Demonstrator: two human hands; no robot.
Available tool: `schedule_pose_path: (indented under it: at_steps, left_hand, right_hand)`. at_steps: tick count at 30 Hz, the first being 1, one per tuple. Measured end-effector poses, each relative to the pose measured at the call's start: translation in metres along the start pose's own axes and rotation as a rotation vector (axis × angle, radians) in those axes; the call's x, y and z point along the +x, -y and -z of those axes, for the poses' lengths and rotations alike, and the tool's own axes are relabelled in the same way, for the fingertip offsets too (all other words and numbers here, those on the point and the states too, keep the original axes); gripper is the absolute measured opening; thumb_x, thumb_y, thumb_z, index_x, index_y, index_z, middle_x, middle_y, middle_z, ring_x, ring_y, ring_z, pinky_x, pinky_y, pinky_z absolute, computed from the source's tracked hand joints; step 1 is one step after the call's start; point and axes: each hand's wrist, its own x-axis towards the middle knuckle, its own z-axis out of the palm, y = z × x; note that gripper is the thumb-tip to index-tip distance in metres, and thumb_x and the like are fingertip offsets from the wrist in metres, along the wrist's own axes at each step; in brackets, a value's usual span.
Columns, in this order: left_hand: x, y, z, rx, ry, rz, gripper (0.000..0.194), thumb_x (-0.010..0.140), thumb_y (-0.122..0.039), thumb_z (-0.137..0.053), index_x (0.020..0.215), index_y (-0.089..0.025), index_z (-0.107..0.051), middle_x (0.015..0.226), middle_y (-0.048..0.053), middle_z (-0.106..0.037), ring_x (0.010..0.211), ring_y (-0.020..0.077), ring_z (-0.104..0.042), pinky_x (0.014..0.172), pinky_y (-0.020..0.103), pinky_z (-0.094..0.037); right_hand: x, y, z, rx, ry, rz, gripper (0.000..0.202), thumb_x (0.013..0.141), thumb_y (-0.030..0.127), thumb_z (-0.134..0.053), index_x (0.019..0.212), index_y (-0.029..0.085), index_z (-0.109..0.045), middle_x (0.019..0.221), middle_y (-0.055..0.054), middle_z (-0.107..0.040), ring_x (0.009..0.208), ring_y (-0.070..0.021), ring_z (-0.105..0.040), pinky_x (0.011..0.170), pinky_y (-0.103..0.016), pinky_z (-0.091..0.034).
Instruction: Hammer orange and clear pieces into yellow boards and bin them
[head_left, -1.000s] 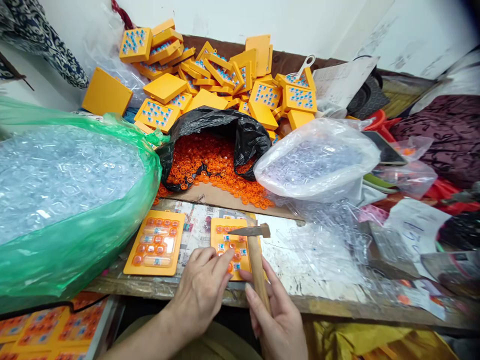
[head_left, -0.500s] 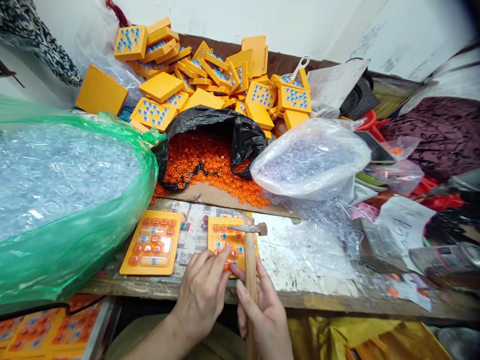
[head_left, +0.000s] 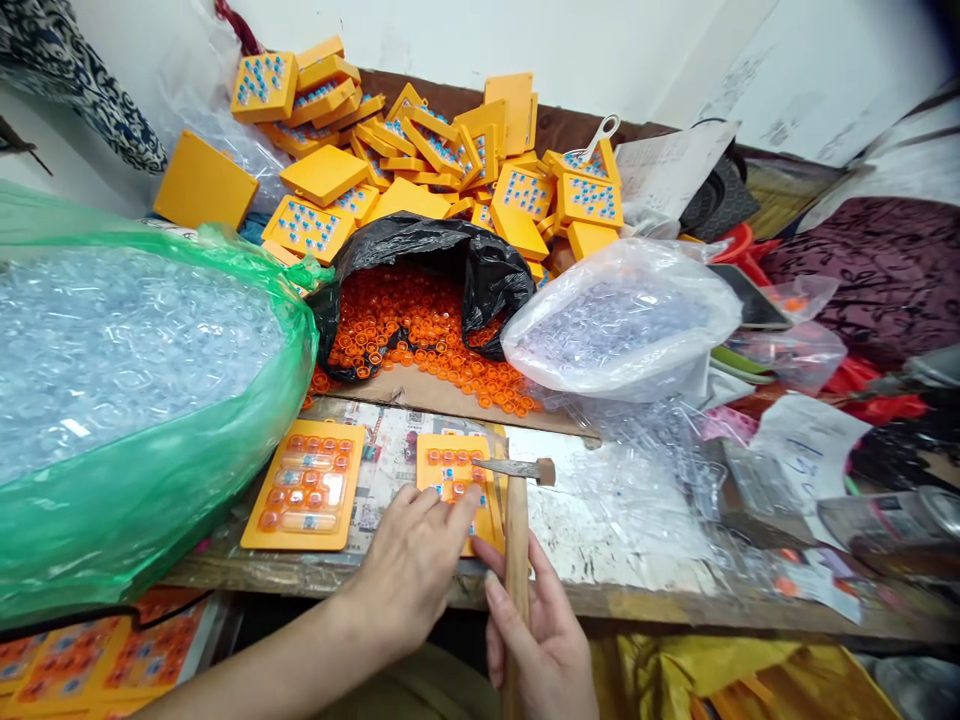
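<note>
My right hand (head_left: 536, 620) is wrapped round the wooden handle of a hammer (head_left: 516, 540), whose thin metal head points left over the panel's upper right corner. Under the hammer lies a yellow panel (head_left: 491, 515) set with orange rings and small blue pieces. My left hand (head_left: 420, 560) reaches over this panel, index finger stretched to an orange ring near its middle and the other fingers loosely bent. Part of the panel's lower half is hidden by the hand. A second yellow panel (head_left: 255, 530), fitted with orange rings and clear long covers, lies flat to the left.
Behind the work surface, a black bag (head_left: 499, 240) spills orange rings (head_left: 480, 380). A green bag (head_left: 187, 440) and a white bag (head_left: 525, 350) hold clear plastic parts. Yellow cases (head_left: 322, 175) are heaped at the back. Clear plastic pieces (head_left: 637, 490) lie right.
The hammer and my right hand have shifted slightly right. My left hand has moved a little up and right across the panel.
</note>
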Motion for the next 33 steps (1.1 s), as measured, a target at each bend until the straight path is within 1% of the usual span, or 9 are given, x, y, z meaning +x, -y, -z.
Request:
schedule_pose_path:
  at_steps: [4,8,17,23,25,27,29,31,33]
  left_hand:
    - [-0.008,0.009,-0.01,-0.167,-0.182,0.077,0.045,0.085,-0.005,-0.042,0.13,-0.009,-0.042,0.085,0.009,-0.068,0.076,0.0241,-0.062,0.069,0.038,-0.05]
    - [-0.008,0.011,-0.014,-0.265,-0.205,0.105,0.05,0.082,-0.005,-0.048,0.13,-0.012,-0.043,0.088,0.008,-0.068,0.078,0.0241,-0.062,0.07,0.039,-0.052]
    - [-0.012,0.014,-0.025,-0.416,-0.266,0.095,0.05,0.082,-0.004,-0.048,0.131,-0.014,-0.044,0.094,0.009,-0.066,0.085,0.0229,-0.059,0.074,0.037,-0.054]
    - [-0.016,0.013,-0.033,-0.427,-0.333,0.058,0.055,0.087,-0.006,-0.046,0.139,-0.018,-0.037,0.096,0.009,-0.066,0.086,0.0217,-0.058,0.074,0.036,-0.054]
    - [-0.018,0.014,-0.037,-0.41,-0.377,0.02,0.058,0.088,-0.006,-0.046,0.143,-0.018,-0.032,0.101,0.01,-0.067,0.09,0.0222,-0.059,0.077,0.037,-0.054]
    - [-0.021,0.015,-0.042,-0.381,-0.429,-0.042,0.06,0.089,-0.005,-0.046,0.145,-0.018,-0.028,0.104,0.011,-0.068,0.094,0.0223,-0.06,0.081,0.038,-0.053]
    - [-0.023,0.016,-0.046,-0.348,-0.475,-0.094,0.063,0.088,-0.003,-0.047,0.146,-0.017,-0.026,0.105,0.012,-0.069,0.097,0.0222,-0.061,0.084,0.04,-0.053]
    - [-0.024,0.016,-0.048,-0.343,-0.516,-0.116,0.064,0.088,-0.002,-0.048,0.146,-0.015,-0.024,0.105,0.012,-0.07,0.098,0.0214,-0.063,0.086,0.04,-0.053]
    - [-0.025,0.015,-0.049,-0.368,-0.576,-0.133,0.064,0.089,-0.002,-0.048,0.146,-0.015,-0.023,0.104,0.013,-0.071,0.098,0.02,-0.065,0.086,0.039,-0.054]
  right_hand:
    - [0.0,-0.003,0.0,0.023,0.035,-0.039,0.089,0.066,0.041,-0.083,0.143,0.022,-0.042,0.111,-0.019,-0.071,0.032,-0.004,-0.043,0.027,-0.018,-0.036]
    - [0.002,-0.005,-0.004,0.054,0.084,-0.079,0.085,0.065,0.042,-0.083,0.139,0.022,-0.047,0.113,-0.02,-0.07,0.03,-0.0031,-0.043,0.025,-0.017,-0.034]
    - [0.01,-0.004,-0.002,0.075,0.083,-0.088,0.087,0.065,0.04,-0.084,0.139,0.02,-0.042,0.106,-0.018,-0.073,0.03,-0.0014,-0.041,0.027,-0.015,-0.033]
    - [0.011,-0.009,-0.011,-0.068,0.032,0.055,0.08,0.068,0.04,-0.081,0.138,0.024,-0.045,0.108,-0.011,-0.072,0.033,-0.0023,-0.042,0.028,-0.018,-0.035]
    - [0.016,-0.012,-0.013,-0.142,0.015,0.127,0.074,0.072,0.039,-0.078,0.137,0.024,-0.047,0.108,-0.009,-0.071,0.047,-0.0099,-0.058,0.039,-0.022,-0.048]
    - [0.022,-0.015,-0.014,-0.21,0.019,0.203,0.068,0.073,0.04,-0.076,0.134,0.021,-0.052,0.112,-0.01,-0.07,0.082,-0.0213,-0.07,0.065,-0.03,-0.058]
    - [0.029,-0.016,-0.013,-0.264,0.043,0.262,0.063,0.072,0.039,-0.076,0.129,0.02,-0.057,0.122,-0.01,-0.066,0.113,-0.027,-0.061,0.092,-0.036,-0.051]
    - [0.033,-0.014,-0.013,-0.276,0.087,0.277,0.062,0.072,0.037,-0.076,0.129,0.02,-0.058,0.12,-0.01,-0.067,0.114,-0.0266,-0.061,0.099,-0.037,-0.046]
    - [0.033,-0.009,-0.013,-0.233,0.143,0.213,0.068,0.073,0.036,-0.077,0.134,0.021,-0.053,0.101,-0.007,-0.072,0.085,-0.0218,-0.07,0.08,-0.034,-0.056]
